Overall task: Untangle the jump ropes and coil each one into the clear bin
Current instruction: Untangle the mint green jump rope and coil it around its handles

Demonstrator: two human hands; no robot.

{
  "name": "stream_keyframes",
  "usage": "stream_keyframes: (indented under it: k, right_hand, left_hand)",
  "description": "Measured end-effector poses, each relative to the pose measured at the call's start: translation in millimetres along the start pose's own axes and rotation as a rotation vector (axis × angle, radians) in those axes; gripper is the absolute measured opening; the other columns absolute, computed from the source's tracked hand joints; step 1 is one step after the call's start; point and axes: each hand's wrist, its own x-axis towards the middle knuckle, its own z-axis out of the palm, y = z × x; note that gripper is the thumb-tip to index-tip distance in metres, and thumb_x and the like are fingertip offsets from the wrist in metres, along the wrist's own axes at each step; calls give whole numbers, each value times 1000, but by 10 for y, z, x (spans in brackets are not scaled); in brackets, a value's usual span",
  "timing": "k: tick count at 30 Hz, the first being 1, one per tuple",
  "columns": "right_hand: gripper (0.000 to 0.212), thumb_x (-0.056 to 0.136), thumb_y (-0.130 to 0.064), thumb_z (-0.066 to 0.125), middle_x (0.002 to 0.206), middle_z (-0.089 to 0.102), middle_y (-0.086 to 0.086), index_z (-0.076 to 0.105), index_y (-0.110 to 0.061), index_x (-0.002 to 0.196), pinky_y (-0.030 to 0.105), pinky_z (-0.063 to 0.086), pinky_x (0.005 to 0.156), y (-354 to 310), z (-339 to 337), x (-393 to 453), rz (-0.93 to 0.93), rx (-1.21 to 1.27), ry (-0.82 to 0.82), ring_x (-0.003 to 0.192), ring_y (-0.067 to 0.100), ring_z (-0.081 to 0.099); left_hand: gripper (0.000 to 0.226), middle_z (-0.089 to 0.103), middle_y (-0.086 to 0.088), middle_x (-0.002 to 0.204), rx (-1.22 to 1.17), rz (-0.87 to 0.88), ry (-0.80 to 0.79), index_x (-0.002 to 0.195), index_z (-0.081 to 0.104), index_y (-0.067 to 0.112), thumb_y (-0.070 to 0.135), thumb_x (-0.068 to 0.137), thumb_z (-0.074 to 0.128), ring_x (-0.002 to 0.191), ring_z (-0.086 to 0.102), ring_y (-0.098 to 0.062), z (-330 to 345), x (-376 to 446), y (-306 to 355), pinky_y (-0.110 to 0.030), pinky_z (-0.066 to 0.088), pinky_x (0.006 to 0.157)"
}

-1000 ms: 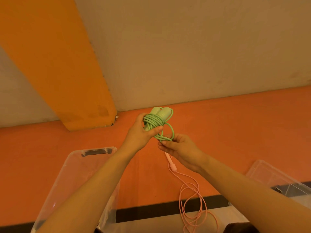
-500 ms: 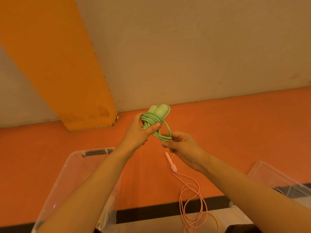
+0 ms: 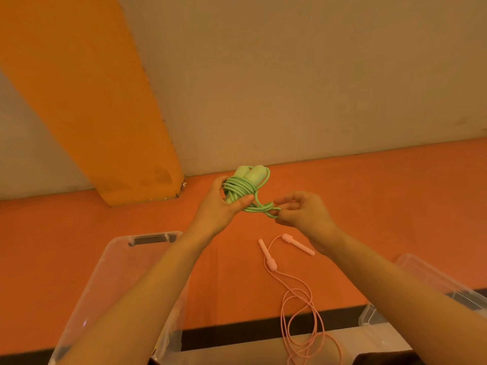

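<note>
1. Left hand point(image 3: 218, 204) grips a bundled light-green jump rope point(image 3: 243, 189), fingers curled round the coils, thumb pressed across the front. Two pale green handles stick out at the bundle's 12 o'clock.
2. Right hand point(image 3: 303, 214) pinches a loose loop of the same green cord at the bundle's 4 o'clock, between thumb and fingertips.
3. Thin pink jump rope point(image 3: 297, 299) lies on the orange floor point(image 3: 79, 233), at 6 o'clock from the hands. Its two pink handles rest apart, cord trailing in loose loops toward the lower edge.
4. Clear plastic bin point(image 3: 113, 272), dark latch on its far rim, sits at 7 o'clock, under the left forearm.
5. Second clear plastic container point(image 3: 421, 270) at 4 o'clock, partly hidden by the right forearm.
</note>
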Motion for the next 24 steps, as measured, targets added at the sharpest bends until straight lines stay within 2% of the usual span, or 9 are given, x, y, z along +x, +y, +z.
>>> stream_keyframes:
  k: [5, 8, 11, 17, 21, 24]
  right_hand:
    - [24, 83, 17, 50, 71, 70, 7, 57, -6, 86, 37, 55, 78, -20, 34, 19, 83, 364, -28, 71, 18, 68]
    - [27, 84, 15, 49, 76, 71, 9, 57, -8, 95, 31, 55, 72, -35, 17, 20, 189, 528, -88, 72, 16, 69]
    - [26, 84, 12, 55, 76, 72, 9, 54, -10, 98, 28, 53, 65, -25, 13, 33, 234, 543, -68, 69, 15, 69]
    - [17, 83, 5, 64, 71, 68, 8, 57, -11, 83, 25, 48, 59, -62, -88, 60, 189, 307, -53, 63, 14, 62]
    - [14, 81, 3, 65, 72, 68, 5, 64, -11, 80, 22, 37, 55, -93, -147, 78, 98, 1, -52, 62, 11, 58]
    - [13, 80, 2, 67, 66, 64, 2, 68, -11, 81, 16, 37, 49, -169, -197, 70, 40, -201, -96, 56, 5, 55]
  left_hand:
    - [49, 56, 9, 81, 23, 5, -9, 118, 45, 30, 38, 80, 74, 62, 47, -7, 74, 5, -44, -25, 34, 51]
    - [50, 57, 8, 82, 26, 12, -2, 120, 46, 29, 40, 79, 74, 61, 47, -6, 77, 12, -55, -26, 35, 51]
    - [49, 56, 9, 81, 21, 15, 15, 118, 45, 28, 37, 79, 74, 60, 46, -4, 54, 21, -50, -26, 35, 51]
    - [59, 58, 8, 85, 69, 22, -16, 123, 46, 25, 40, 75, 78, 61, 47, -4, 35, 6, -21, -25, 35, 52]
    - [60, 59, 12, 88, 113, 48, -43, 120, 48, 26, 40, 71, 80, 62, 48, -1, 38, 0, -11, -22, 36, 53]
    - [58, 59, 12, 84, 120, 25, -68, 120, 48, 27, 40, 73, 79, 62, 49, -4, 24, -11, 8, -23, 35, 53]
